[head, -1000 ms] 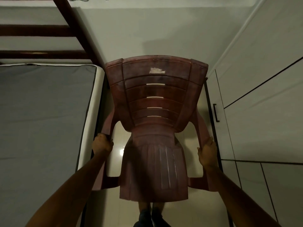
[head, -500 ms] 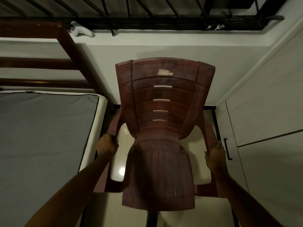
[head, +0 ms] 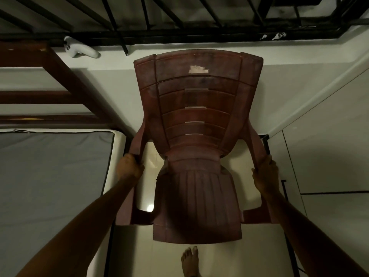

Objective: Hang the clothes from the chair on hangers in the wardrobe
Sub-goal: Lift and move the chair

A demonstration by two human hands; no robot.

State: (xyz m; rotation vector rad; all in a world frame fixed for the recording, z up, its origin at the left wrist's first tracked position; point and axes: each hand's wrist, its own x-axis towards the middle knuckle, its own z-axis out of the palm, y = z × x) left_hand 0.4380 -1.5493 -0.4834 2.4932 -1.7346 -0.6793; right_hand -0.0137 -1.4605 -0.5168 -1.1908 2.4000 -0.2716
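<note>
Between the bed [head: 50, 176] on my left and the wardrobe [head: 329, 156] on my right, I hold a dark red plastic chair [head: 197, 156] in front of me, its seat toward me and its slatted back facing me. My left hand [head: 129, 168] grips the left armrest with the fingers curled round it, and my right hand [head: 266, 172] grips the right armrest the same way. The seat and back carry no clothes that I can see, only a pale torn patch near the top of the back. The chair's legs are hidden under the seat, so I cannot tell whether it touches the glossy floor [head: 147, 256]. One bare foot [head: 190, 260] shows on the tiles just below the seat's front edge. The wardrobe doors are closed, with a dark handle [head: 284, 188] just beside my right wrist. A barred window [head: 179, 17] runs along the wall beyond the chair, and a white object [head: 79, 49] lies on its sill.
</note>
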